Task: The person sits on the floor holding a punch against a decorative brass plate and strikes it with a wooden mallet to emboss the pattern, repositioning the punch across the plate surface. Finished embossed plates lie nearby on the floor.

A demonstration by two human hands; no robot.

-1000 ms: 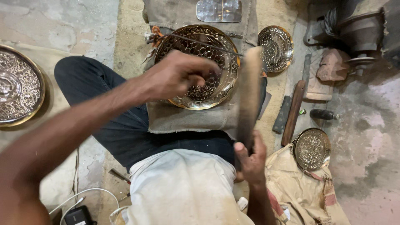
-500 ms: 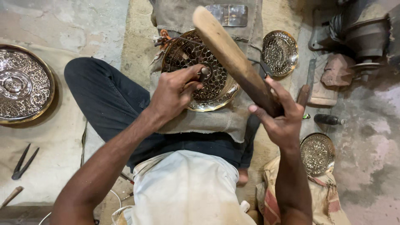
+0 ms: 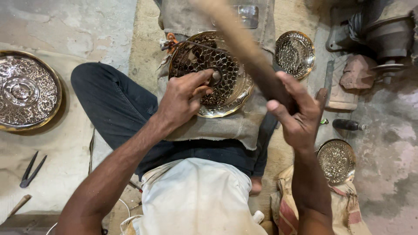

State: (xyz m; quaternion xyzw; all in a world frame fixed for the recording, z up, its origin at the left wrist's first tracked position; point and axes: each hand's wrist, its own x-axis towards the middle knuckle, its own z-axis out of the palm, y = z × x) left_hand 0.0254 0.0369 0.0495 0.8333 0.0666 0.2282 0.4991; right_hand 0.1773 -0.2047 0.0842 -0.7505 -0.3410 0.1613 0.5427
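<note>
Four round shiny metal plates with tiny cut-out patterns are showing: one big plate (image 3: 27,90) far left, one big plate (image 3: 212,73) in the middle, one small plate (image 3: 295,53) far right, one small plate (image 3: 336,160) near right. Two hands are showing: left hand (image 3: 185,101), right hand (image 3: 296,113). One long wooden stick (image 3: 241,48) is blurring. One pair of dark metal pliers (image 3: 31,169) is lying near left.

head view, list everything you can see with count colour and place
engraved plate: 1, brass, on the lap cloth
wooden mallet: 1, brown, raised, blurred
large plate: 1, silvery, far left
small plates: 2, brass, top right and lower right
lap cloth: 1, grey, over the knees
pliers: 1, dark, floor left
machine: 1, dark, top right
left hand: holds a punch on the engraved plate
right hand: grips the wooden mallet
</note>
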